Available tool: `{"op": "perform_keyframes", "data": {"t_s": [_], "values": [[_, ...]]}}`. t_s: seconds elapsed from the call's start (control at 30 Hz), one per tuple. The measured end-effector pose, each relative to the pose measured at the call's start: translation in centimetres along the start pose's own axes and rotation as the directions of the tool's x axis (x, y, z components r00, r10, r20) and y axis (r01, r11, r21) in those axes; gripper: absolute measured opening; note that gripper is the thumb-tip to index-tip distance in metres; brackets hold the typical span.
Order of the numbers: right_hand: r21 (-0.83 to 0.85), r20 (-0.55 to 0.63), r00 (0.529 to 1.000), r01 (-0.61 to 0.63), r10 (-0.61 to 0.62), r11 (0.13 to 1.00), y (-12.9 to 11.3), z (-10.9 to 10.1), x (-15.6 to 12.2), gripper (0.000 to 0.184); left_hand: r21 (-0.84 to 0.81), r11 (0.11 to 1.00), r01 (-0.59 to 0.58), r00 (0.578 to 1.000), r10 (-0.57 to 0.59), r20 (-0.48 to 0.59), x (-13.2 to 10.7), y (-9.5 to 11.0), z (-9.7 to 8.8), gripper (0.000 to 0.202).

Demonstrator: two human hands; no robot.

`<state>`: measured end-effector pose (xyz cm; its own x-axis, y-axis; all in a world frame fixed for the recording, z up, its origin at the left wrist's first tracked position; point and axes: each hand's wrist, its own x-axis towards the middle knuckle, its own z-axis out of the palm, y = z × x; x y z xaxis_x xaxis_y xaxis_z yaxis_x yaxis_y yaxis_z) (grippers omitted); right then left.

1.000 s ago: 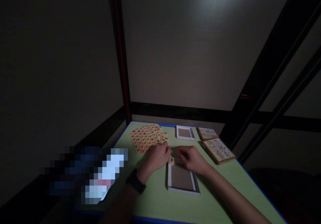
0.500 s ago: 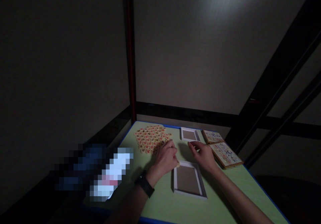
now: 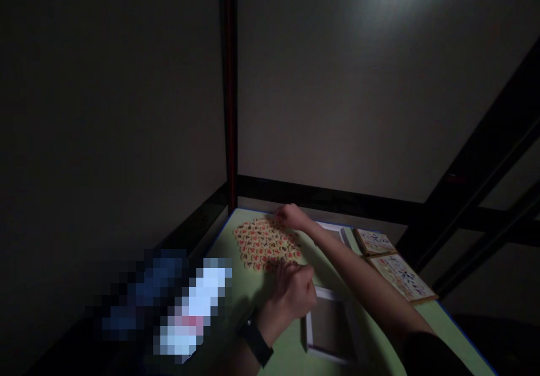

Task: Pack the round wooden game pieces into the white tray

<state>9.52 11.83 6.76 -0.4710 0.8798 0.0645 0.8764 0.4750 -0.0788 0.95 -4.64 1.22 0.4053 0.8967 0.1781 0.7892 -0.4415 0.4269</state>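
Many round, pale Chinese chess pieces (image 3: 265, 244), marked in red and black, lie packed side by side in one flat layer on the green tabletop (image 3: 219, 247). My left hand (image 3: 294, 290), with a dark watch on its wrist, is curled at the near right edge of the pieces. Its fingertips are turned away, so whatever they hold is hidden. My right hand (image 3: 291, 216) reaches across to the far edge of the layer, fingers bent down and closed. Dim light and blur hide what is between them.
A shallow white-rimmed box tray (image 3: 309, 331) lies right of my left hand. A second such tray (image 3: 331, 227) is partly behind my right forearm. Two printed boxes (image 3: 403, 277) lie at the right edge. Walls (image 3: 337, 112) stand behind the table. A blurred-out bright patch (image 3: 198, 303) is at left.
My right hand has moved left and away from me, from beside the near tray to the pieces' far edge. The view has shifted slightly; my left hand stays by the near edge, still curled.
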Motion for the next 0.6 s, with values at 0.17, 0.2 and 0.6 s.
{"op": "perform_keyframes", "data": {"t_s": [0.17,0.2,0.6], "values": [[-0.074,0.111,0.994,0.022,-0.013,0.997,-1.6,2.0,5.7,0.026,-0.025,1.000,0.017,0.998,-0.015,0.068,0.2,-0.5,0.1,0.018],[-0.088,0.128,0.992,0.027,-0.015,0.996,-1.7,2.2,6.3,0.027,-0.032,0.999,0.033,0.997,-0.031,0.069,0.3,-0.6,0.1,0.019],[-0.183,0.268,0.963,0.067,-0.016,0.981,-2.6,3.4,9.5,0.034,-0.027,0.998,0.061,0.978,-0.055,0.199,0.9,0.3,0.0,0.034]]}}
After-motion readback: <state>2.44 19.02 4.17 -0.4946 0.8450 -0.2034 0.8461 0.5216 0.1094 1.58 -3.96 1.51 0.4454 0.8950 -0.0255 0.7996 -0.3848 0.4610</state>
